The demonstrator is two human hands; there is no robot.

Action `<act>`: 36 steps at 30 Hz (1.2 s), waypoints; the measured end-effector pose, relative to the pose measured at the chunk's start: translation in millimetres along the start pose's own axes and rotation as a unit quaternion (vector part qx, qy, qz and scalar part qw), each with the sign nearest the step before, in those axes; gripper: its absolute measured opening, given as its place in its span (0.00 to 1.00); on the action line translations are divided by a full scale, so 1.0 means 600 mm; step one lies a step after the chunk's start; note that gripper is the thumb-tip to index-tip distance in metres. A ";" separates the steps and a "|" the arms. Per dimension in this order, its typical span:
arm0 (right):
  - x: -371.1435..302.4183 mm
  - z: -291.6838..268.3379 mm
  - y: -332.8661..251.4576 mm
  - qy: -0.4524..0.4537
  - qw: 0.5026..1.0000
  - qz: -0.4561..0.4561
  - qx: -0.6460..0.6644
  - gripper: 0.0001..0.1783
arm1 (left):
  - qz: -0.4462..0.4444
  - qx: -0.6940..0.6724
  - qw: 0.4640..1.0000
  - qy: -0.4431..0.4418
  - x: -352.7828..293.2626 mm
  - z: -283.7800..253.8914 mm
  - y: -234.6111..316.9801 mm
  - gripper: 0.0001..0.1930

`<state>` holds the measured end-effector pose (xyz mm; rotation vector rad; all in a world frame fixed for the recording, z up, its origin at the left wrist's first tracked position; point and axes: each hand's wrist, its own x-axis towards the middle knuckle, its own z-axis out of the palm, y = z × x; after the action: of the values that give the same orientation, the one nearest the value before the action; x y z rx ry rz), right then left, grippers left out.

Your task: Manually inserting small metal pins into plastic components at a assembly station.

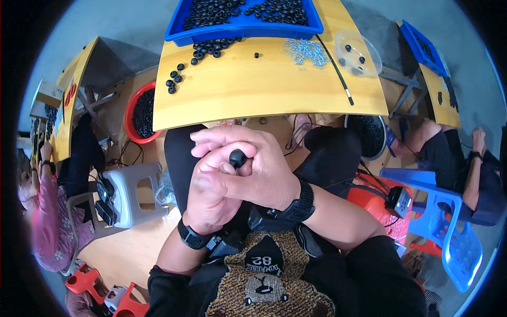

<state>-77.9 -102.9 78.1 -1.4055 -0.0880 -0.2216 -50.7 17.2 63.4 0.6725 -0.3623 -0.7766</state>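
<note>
In front of my chest, off the near edge of the yellow table [222,100], my two hands are clasped together. A small round black part [237,158] pokes out between the fingers; its lower portion is hidden. My left hand [203,195] is closed round it from below. My right hand [272,169] wraps over the left, its fingers and thumb pressing around the same part. Several similar black parts [178,78] lie loose on the table's left side. Among them and a pile of small clear pieces [307,53] sits a single tiny black piece [256,55].
A blue tray [243,35] of black parts stands at the table's far edge. To the right lie a thin black rod [338,71] and a clear round tub [372,50]. A red basin [132,113] and blue chair [433,203] flank me. Other people sit at both sides.
</note>
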 end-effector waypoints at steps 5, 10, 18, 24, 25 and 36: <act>-0.021 -0.005 -0.010 0.051 0.979 -0.076 -0.183 0.30 | 0.000 -0.042 0.999 0.007 -0.011 0.006 -0.020 0.19; -0.032 0.005 -0.034 0.012 0.992 -0.021 -0.126 0.41 | 0.003 -0.049 0.999 0.003 -0.024 0.013 -0.011 0.21; -0.043 0.025 -0.030 0.038 0.981 -0.045 -0.185 0.34 | -0.018 -0.059 0.998 -0.005 -0.045 0.019 -0.003 0.25; -0.038 0.036 -0.044 0.071 0.974 -0.020 -0.214 0.23 | 0.010 -0.066 0.996 0.055 -0.045 0.031 -0.006 0.19; -0.038 0.037 -0.045 0.081 0.969 -0.017 -0.232 0.21 | 0.011 -0.073 0.995 0.062 -0.044 0.033 -0.007 0.17; -0.046 0.032 -0.044 0.074 0.959 -0.016 -0.273 0.17 | 0.009 -0.133 0.989 0.060 -0.051 0.035 -0.021 0.14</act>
<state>-109.2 -85.3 101.6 -1.9328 0.0820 -0.3984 -88.6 24.3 68.5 0.4606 -0.1510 -0.7472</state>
